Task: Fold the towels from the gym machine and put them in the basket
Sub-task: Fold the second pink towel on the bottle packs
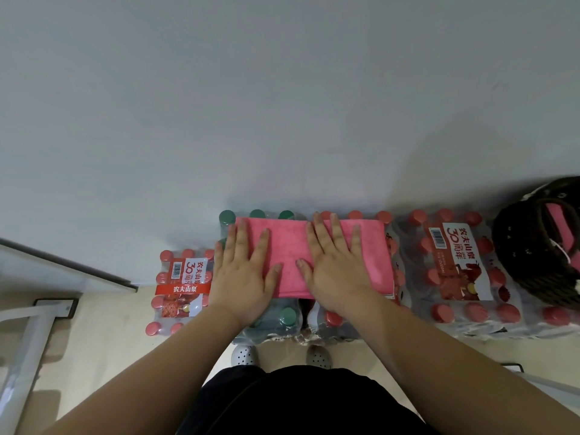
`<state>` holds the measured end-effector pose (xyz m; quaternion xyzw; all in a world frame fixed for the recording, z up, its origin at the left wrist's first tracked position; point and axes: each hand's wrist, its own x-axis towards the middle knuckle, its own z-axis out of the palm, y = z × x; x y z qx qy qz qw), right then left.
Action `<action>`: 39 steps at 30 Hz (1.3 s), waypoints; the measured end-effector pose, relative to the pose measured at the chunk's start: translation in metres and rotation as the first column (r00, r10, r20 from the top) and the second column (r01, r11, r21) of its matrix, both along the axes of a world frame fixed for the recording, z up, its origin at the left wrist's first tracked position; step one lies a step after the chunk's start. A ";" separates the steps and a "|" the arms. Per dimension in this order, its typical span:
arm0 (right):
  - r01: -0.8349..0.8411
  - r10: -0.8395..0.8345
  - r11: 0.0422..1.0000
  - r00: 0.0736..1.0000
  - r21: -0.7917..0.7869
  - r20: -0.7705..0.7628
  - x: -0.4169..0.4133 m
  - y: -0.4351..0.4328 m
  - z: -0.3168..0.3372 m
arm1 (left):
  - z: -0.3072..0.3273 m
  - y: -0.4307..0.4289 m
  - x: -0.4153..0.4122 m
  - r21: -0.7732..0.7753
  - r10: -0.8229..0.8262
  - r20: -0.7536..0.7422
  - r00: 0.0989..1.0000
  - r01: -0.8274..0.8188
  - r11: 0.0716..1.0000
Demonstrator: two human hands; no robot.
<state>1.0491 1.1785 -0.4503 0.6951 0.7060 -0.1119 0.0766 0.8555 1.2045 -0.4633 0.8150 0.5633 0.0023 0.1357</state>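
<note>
Shrink-wrapped packs of bottled water line a plain grey wall (282, 89). A low red-capped pack (180, 290) sits at left, a green-capped pack (282, 318) beside it, and a labelled red-capped pack (452, 271) at right. Below are a beige floor (103, 334), white perforated shoes (243, 355) and a white metal frame (28, 340) at far left.

Plain grey wall (282, 89), beige floor (103, 340).

A plain pink towel (287, 255) is lying across clear-wrapped bottle packs (414, 265), some showing red caps (419, 216), others dark green caps (227, 216). Red-and-white labels (455, 262) are showing black barcodes. A dark brown woven basket (518, 246) is showing more pink cloth (557, 216).
</note>
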 end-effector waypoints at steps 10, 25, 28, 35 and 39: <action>0.052 -0.052 0.999 0.998 -0.009 0.043 -0.022 -0.006 -0.010 | 0.009 0.006 -0.016 -0.076 -0.030 -0.020 0.999 0.029 0.997; 0.096 -0.065 0.991 0.956 0.093 -0.288 -0.007 -0.014 -0.003 | 0.056 0.008 0.000 -0.141 0.011 0.456 0.890 0.060 0.988; 0.224 -0.148 0.966 0.889 0.128 -0.434 0.010 -0.023 0.003 | 0.076 0.007 0.019 -0.100 -0.054 0.483 0.874 0.116 0.988; 0.548 -0.323 0.836 0.537 0.031 -0.779 0.062 -0.055 0.015 | 0.096 -0.002 0.094 0.007 -0.238 0.395 0.887 0.256 0.967; 0.573 -0.293 0.811 0.225 -0.117 -0.929 0.084 -0.063 0.010 | 0.087 -0.011 0.146 -0.038 -0.346 0.268 0.899 0.369 0.929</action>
